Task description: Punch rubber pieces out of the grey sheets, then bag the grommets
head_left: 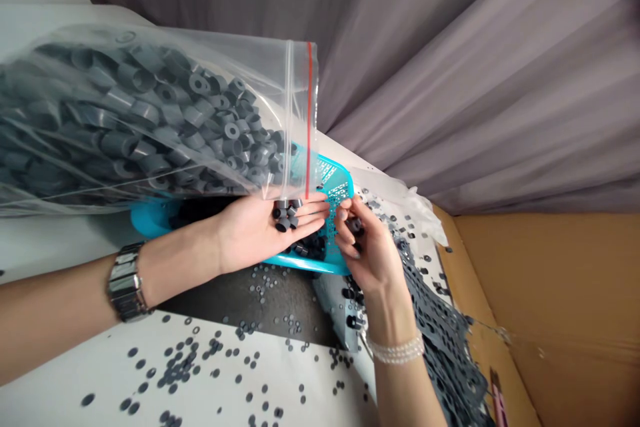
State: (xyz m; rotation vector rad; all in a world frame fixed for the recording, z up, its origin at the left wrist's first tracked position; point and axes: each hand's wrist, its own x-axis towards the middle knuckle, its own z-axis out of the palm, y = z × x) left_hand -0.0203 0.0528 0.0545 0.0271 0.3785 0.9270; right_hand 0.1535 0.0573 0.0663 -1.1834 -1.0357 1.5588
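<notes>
My left hand (250, 228) is palm up with its fingers stretched out. Several small dark grey rubber caps (286, 215) lie across the base of its fingers. My right hand (371, 247), facing it, is curled with thumb and fingertips close together. A dark cap (355, 225) shows inside its fingers. Under both hands sits a blue plastic basket (336, 181) with perforated walls and dark pieces inside. A clear zip bag (300, 80) with a red strip, full of grey tube-like pieces (150, 120), lies above my left hand and partly covers the basket.
Small dark discs (180, 363) are scattered over the white table and a black mat (240, 310). Perforated grey rubber sheets (440, 333) lie at the right, beside a cardboard box (550, 293) and a pink-handled tool (498, 400). A grey curtain (450, 80) hangs behind.
</notes>
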